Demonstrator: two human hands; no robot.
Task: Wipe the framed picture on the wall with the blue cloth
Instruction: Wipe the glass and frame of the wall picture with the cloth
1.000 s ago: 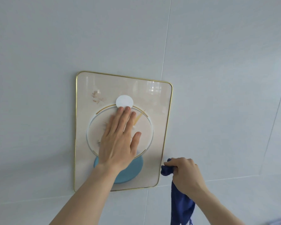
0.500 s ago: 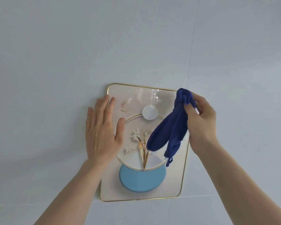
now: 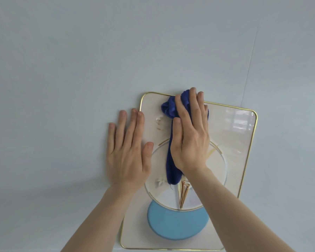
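Observation:
The framed picture (image 3: 231, 142) hangs on the wall, a cream panel with a thin gold rim, a pale circle, dried stems and a light blue disc low down. My right hand (image 3: 189, 137) presses the blue cloth (image 3: 173, 166) flat against the glass near the top edge; the cloth bunches above my fingers and trails down past my wrist. My left hand (image 3: 127, 151) lies flat with fingers spread, over the picture's left rim, mostly on the wall, thumb on the glass.
A pale grey panelled wall (image 3: 62, 70) fills the view, with a thin seam (image 3: 251, 57) running down at the upper right. A window reflection shows on the glass at the picture's top right corner.
My right hand carried the cloth from below the frame up onto the glass and pressed it flat at the top. My left hand slid from the picture's middle to its left rim.

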